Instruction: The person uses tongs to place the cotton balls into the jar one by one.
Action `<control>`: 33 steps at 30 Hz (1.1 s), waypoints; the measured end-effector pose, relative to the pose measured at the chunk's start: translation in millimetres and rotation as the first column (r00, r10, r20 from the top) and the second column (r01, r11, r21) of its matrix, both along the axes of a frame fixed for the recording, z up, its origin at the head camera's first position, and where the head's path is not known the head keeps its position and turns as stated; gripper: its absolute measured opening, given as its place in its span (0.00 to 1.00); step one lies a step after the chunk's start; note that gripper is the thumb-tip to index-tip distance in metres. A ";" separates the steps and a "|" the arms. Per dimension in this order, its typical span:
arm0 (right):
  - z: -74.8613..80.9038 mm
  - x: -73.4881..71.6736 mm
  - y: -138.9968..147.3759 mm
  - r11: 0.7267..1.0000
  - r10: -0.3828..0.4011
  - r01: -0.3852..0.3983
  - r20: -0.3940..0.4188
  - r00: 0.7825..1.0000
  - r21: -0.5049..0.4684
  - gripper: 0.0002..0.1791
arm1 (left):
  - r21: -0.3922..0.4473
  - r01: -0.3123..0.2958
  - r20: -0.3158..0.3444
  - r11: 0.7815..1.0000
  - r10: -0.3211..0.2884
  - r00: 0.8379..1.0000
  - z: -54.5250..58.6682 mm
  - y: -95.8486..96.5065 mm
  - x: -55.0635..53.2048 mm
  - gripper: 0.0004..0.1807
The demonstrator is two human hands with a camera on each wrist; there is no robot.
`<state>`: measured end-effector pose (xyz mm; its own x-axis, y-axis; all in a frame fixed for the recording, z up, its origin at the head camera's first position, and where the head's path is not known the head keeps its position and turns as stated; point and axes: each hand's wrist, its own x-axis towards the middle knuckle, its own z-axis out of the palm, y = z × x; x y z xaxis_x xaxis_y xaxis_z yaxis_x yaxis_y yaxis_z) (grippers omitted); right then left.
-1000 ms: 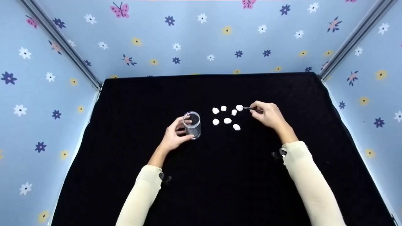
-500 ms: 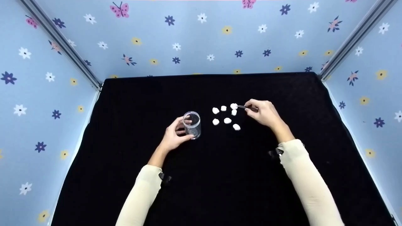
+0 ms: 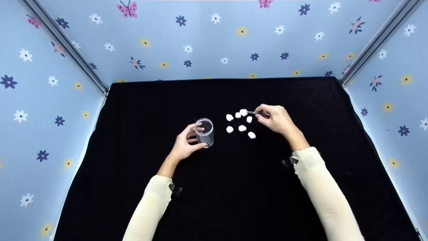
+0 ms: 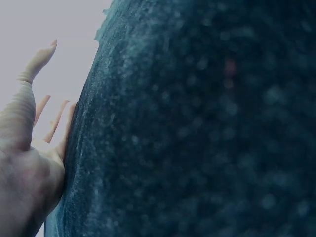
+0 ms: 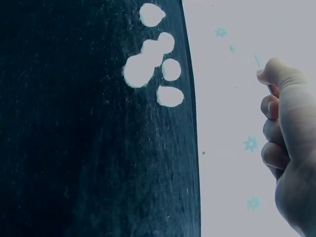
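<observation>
A clear, open-topped jar [image 3: 208,138] stands on the black cloth; my left hand [image 3: 183,146] grips it from the left, thumb in front and fingers behind. In the left wrist view the left hand [image 4: 27,163] shows at the edge, the jar too washed out to make out. My right hand [image 3: 277,119] pinches thin metal tweezers [image 3: 253,112] whose tips meet a white cotton ball [image 3: 243,112]. In the right wrist view the right hand [image 5: 291,133] has its fingers curled, thumb on the tweezers [image 5: 269,89]. Nothing shows inside the jar.
Several more cotton balls [image 3: 242,128] lie between jar and right hand, the nearest to the held one just left of it [image 3: 237,115]. Black cloth [image 3: 214,201] covers the table. Flower-patterned panels [image 3: 214,36] rise behind and at both sides, with metal posts at the back corners.
My right hand has moved left with the tweezers and the cotton ball at their tips, passing above another ball. The left hand and the jar have stayed in place.
</observation>
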<state>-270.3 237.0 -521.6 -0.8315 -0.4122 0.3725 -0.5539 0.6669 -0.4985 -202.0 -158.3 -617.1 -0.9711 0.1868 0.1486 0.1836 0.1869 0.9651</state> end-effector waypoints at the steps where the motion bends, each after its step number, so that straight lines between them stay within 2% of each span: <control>1: 0.9 0.2 -1.1 1.000 0.001 -0.001 0.002 1.000 0.001 0.07 | -0.002 -0.001 0.003 1.000 0.001 1.000 0.1 0.1 0.0 0.42; 11: 6.4 0.4 -11.6 1.000 0.027 -0.027 -0.011 1.000 -0.005 0.08 | 0.007 -0.004 0.016 1.000 0.004 1.000 -0.3 -0.4 -0.7 0.42; 20: 12.3 0.2 -22.6 0.997 0.074 -0.074 -0.065 0.995 -0.001 0.07 | 0.011 -0.009 0.007 1.000 0.009 1.000 0.4 0.2 0.3 0.42; 33: 16.4 1.5 -44.2 0.993 0.116 -0.117 -0.077 0.990 -0.011 0.08 | 0.004 -0.008 0.006 1.000 0.008 1.000 0.1 0.7 -0.2 0.42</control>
